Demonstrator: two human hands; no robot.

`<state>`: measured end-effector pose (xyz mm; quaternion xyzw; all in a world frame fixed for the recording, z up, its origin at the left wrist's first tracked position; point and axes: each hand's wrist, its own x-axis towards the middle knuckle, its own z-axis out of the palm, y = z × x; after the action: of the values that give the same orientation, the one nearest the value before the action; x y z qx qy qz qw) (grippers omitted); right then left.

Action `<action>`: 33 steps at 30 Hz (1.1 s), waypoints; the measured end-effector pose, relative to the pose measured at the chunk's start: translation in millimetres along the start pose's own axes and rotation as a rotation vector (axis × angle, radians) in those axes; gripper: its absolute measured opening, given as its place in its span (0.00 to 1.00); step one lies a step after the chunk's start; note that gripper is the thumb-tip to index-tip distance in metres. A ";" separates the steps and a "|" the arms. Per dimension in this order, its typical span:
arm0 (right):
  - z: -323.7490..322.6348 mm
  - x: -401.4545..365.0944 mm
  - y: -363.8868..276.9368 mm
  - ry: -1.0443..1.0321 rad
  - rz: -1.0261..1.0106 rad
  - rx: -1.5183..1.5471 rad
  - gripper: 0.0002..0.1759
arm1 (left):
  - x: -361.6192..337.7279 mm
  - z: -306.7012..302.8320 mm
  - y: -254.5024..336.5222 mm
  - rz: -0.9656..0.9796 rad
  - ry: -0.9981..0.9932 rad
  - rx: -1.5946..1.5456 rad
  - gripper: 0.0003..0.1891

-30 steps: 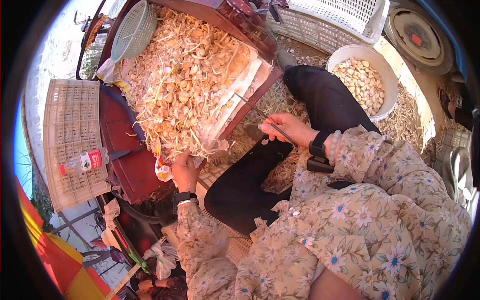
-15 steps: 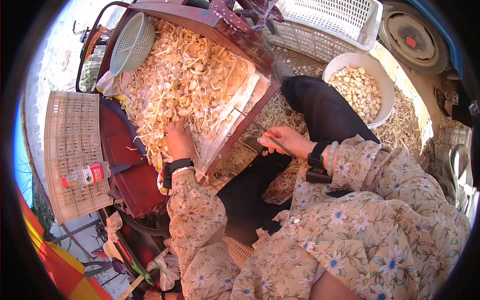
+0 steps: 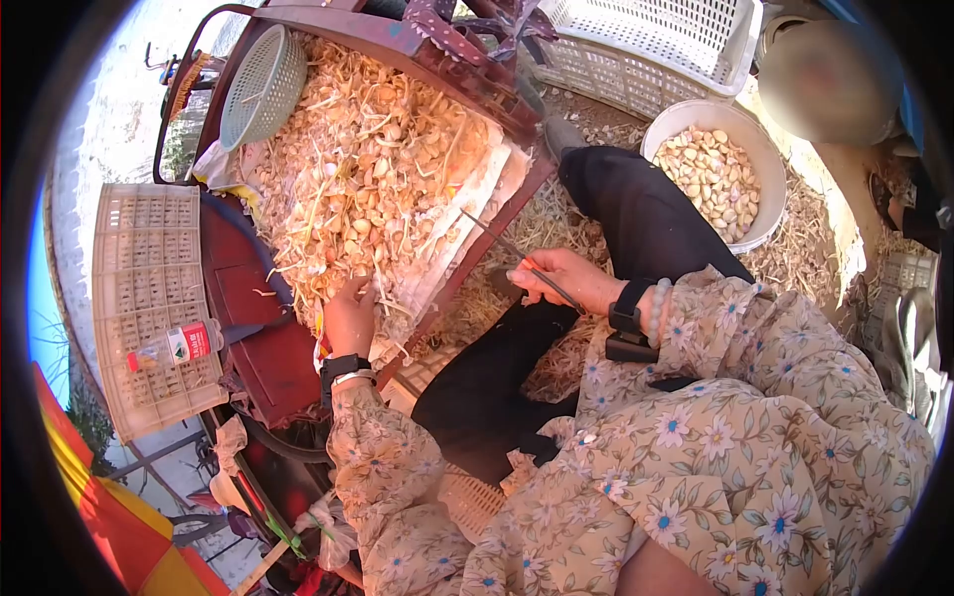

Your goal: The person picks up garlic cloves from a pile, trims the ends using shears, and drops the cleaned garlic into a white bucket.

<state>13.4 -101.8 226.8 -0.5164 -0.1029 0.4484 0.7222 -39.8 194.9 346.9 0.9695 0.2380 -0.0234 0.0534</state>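
Observation:
A heap of garlic cloves (image 3: 348, 149), mixed with dry skins and stalks, covers the raised red bed. My left hand (image 3: 350, 316) is at the heap's near edge with its fingers curled together. What lies in those fingers is too small to make out. In my right hand (image 3: 566, 281) is a thin metal tool (image 3: 489, 234), long and narrow with an orange part by the fingers. Its tip points up and left, over the pale sheet (image 3: 452, 248) at the bed's edge. Pale garlic cloves partly fill a white bucket (image 3: 775, 194) beyond my right knee.
A green plastic basket (image 3: 263, 89) leans at the heap's far left. White crates (image 3: 636, 74) stand behind the bucket. At left, a plastic bottle (image 3: 179, 346) lies on an upright crate (image 3: 149, 248). Another person (image 3: 830, 84), blurred, appears at upper right. Straw-like debris covers the ground.
My left hand has drawn back from the heap toward me, its fingers now curled. My right hand stays nearly still with the tool. A person has come into view at upper right.

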 end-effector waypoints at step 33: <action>0.3 2.0 -1.9 -0.026 0.053 -0.085 0.27 | 66.1 26.8 -1.8 -0.057 0.262 -0.045 0.18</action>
<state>15.4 -100.2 228.0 -0.5435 -0.1173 0.4693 0.6860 17.5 223.7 315.5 0.9556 0.2710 0.1072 0.0427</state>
